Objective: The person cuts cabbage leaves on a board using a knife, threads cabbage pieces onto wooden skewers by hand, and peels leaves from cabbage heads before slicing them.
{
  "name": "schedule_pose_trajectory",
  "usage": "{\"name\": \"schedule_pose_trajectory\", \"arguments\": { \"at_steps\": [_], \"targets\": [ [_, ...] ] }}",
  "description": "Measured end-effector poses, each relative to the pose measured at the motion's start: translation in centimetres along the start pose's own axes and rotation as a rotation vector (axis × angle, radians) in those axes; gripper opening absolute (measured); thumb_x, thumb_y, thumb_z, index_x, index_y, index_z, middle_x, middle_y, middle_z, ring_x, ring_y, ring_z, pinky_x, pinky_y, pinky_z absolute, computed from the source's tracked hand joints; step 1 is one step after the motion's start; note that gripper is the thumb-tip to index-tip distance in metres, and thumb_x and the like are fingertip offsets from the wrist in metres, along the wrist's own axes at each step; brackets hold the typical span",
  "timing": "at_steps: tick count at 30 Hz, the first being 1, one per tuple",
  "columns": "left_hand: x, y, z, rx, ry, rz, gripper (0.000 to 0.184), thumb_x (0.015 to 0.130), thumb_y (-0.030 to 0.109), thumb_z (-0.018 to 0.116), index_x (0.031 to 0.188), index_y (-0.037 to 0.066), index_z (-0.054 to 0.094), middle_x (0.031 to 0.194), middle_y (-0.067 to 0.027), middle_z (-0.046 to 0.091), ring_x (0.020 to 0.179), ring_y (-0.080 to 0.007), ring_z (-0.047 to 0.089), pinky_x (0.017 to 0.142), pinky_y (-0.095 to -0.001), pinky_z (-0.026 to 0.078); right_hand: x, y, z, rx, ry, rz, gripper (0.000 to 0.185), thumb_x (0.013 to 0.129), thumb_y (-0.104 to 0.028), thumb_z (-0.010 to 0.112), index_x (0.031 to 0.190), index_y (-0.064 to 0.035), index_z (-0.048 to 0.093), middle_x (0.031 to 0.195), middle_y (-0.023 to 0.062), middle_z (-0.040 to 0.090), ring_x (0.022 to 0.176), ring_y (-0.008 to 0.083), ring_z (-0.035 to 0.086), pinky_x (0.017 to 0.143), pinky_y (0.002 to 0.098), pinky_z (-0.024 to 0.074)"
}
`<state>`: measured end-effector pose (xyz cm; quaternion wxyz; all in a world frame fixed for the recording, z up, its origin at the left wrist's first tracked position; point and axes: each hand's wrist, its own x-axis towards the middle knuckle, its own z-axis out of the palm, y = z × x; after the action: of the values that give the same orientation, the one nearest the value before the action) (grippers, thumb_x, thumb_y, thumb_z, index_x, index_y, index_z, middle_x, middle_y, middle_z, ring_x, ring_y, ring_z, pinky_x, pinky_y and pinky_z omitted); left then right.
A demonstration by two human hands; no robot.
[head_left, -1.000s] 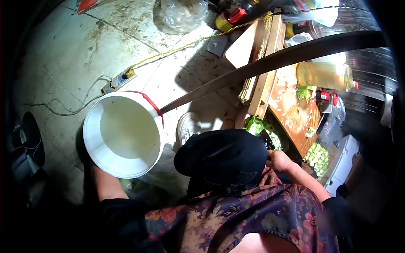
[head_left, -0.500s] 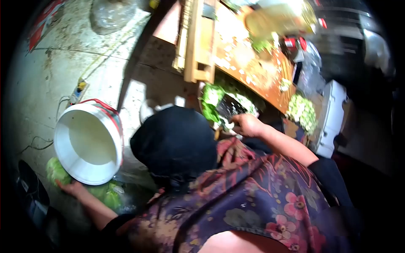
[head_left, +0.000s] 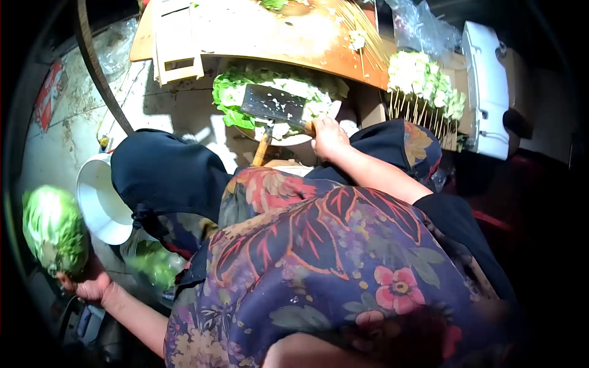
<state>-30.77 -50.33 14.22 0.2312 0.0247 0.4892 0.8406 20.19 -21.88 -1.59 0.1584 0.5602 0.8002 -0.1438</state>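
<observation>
At the far left, my left hand [head_left: 91, 281] is closed round the base of a pale green head of cabbage [head_left: 55, 230], held beside a white bucket [head_left: 92, 190]. My right hand [head_left: 329, 138] grips the handle of a cleaver [head_left: 270, 105]. Its wide dark blade, specked with bits of white, lies flat over a basin [head_left: 299, 140] of cut cabbage leaves [head_left: 230, 92]. A second tool with a wooden handle [head_left: 262, 149] rests at the basin's near edge, its head partly hidden by the blade.
Beyond the basin stands a wooden table [head_left: 276, 30] scattered with scraps and thin sticks. Skewered pieces of cabbage [head_left: 423, 80] are bunched at the right, beside a white foam box [head_left: 485, 92]. Bagged greens [head_left: 153, 264] lie by my left leg.
My left hand has lifted the cabbage up from beside the bucket. My right hand still holds the cleaver over the basin. The view has turned and shifted.
</observation>
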Motion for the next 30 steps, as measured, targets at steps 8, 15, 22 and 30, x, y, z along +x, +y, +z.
{"name": "schedule_pose_trajectory", "arguments": {
  "at_steps": [8,15,22,30],
  "targets": [
    [-7.7,-11.4,16.1,0.078,-0.613,-0.49,0.054,0.089,0.034,0.053,0.134,0.005,0.043,0.135,-0.0136,0.047,0.125,-0.0291,0.045,0.105,-0.0493,0.034,3.3,2.3,4.2,0.204,-0.001,-0.029,0.034,0.078,-0.009,0.056,0.111,-0.006,0.053,0.116,0.0178,0.054,0.114,0.0324,0.051,0.096,0.0418,0.0421],
    [-10.7,-24.4,21.1,0.416,-0.693,-0.722,0.05,0.086,0.034,0.058,0.129,0.011,0.049,0.126,-0.0089,0.055,0.114,-0.0272,0.055,0.091,-0.0487,0.048,3.3,2.2,-1.4,0.403,-0.175,0.042,0.029,0.078,-0.018,0.053,0.098,0.0002,0.063,0.104,0.0228,0.063,0.102,0.0355,0.06,0.086,0.0423,0.0487],
    [-11.9,-28.8,21.7,0.503,-0.572,-0.873,0.06,0.079,0.041,0.066,0.129,0.013,0.048,0.118,-0.0079,0.06,0.1,-0.023,0.061,0.076,-0.0402,0.052,-1.2,3.6,-2.8,0.186,0.077,-0.322,0.027,0.081,-0.022,0.047,0.093,-0.0115,0.069,0.098,0.0119,0.067,0.09,0.0295,0.064,0.079,0.0396,0.051],
    [-13.0,-34.4,23.8,0.727,-0.568,-0.739,0.058,0.072,0.035,0.075,0.121,0.014,0.054,0.115,-0.0107,0.057,0.088,-0.0261,0.06,0.055,-0.0393,0.05,-6.3,1.3,-4.0,0.872,0.124,0.104,0.045,0.077,-0.041,0.062,0.101,-0.0035,0.059,0.089,0.0227,0.064,0.085,0.0371,0.062,0.075,0.0415,0.0489]
  ]
}}
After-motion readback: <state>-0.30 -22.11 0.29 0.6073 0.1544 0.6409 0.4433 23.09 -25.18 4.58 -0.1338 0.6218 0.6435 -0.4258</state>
